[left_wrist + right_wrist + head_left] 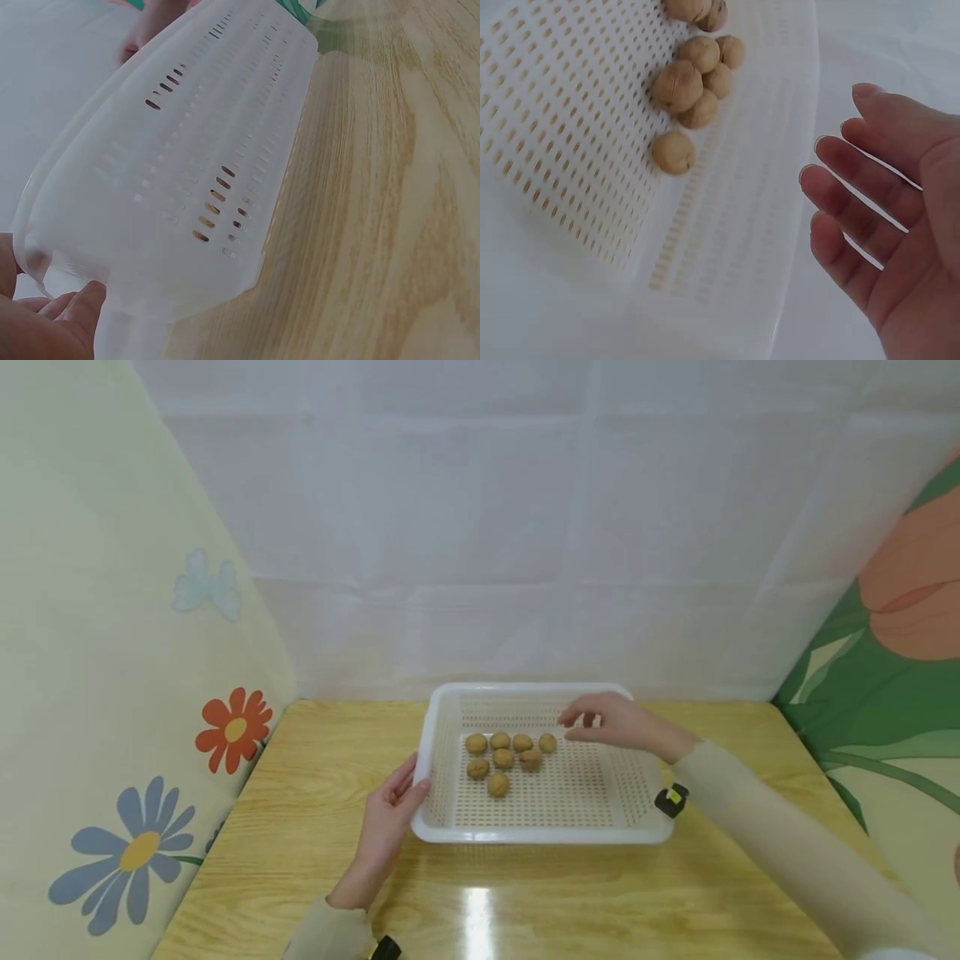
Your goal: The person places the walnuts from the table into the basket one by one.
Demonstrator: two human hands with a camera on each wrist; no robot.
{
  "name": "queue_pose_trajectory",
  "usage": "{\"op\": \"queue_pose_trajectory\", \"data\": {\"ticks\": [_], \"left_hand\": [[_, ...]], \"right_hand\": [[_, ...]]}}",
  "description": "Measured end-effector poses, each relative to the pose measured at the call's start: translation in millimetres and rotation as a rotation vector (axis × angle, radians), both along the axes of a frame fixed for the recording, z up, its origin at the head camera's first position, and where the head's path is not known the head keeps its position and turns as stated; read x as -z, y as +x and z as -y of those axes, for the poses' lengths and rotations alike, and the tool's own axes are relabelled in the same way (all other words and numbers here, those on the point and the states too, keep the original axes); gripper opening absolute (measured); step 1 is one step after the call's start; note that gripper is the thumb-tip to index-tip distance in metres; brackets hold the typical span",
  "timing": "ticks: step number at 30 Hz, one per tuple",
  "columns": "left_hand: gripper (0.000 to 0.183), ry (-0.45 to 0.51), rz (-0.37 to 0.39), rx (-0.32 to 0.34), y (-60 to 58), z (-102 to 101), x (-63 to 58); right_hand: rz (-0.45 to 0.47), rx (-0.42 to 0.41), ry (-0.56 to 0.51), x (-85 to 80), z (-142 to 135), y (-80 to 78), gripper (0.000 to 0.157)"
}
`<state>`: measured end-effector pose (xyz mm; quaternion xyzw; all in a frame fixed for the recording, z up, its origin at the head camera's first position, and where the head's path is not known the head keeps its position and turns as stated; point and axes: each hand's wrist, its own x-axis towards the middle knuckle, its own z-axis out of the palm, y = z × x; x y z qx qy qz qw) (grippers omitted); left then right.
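Observation:
A white plastic basket (540, 836) with slotted walls and floor rests on the wooden table. Several walnuts (503, 758) lie grouped on the left and middle of its floor. My left hand (386, 818) grips the basket's left rim; in the left wrist view its fingertips (91, 294) press against the outer wall (172, 247). My right hand (611, 720) hovers over the basket's back right part, fingers loosely bent. The right wrist view shows the right palm (922, 255) with nothing in it, apart from the walnuts (677, 87).
Light wood table (315, 810) surrounds the basket, and its back edge meets a white cloth backdrop (465, 543). Flower-printed panels stand on the left (90, 693) and right (892, 693). Dark wrist devices show on both sleeves.

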<state>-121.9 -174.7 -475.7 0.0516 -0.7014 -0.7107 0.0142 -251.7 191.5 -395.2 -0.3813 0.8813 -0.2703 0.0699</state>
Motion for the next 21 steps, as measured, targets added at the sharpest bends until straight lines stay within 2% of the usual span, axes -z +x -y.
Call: {"op": "queue_pose_trajectory", "data": {"ticks": [5,10,13,21], "left_hand": [[0.055,-0.005,0.005,-0.009,-0.4,0.4,-0.7],[0.056,0.001,0.004,-0.004,-1.2,0.1,0.0],[0.056,0.008,-0.004,0.001,-1.8,0.3,1.0],[0.057,0.005,-0.021,0.017,-1.6,0.0,1.2]], "right_hand": [[0.072,0.094,-0.043,-0.9,-30.3,8.7,0.027],[0.052,0.182,-0.041,0.2,-57.1,20.2,0.028],[0.073,0.245,-0.038,2.4,-73.5,25.8,0.029],[0.077,0.358,-0.058,20.0,-118.0,34.2,0.031]]}}
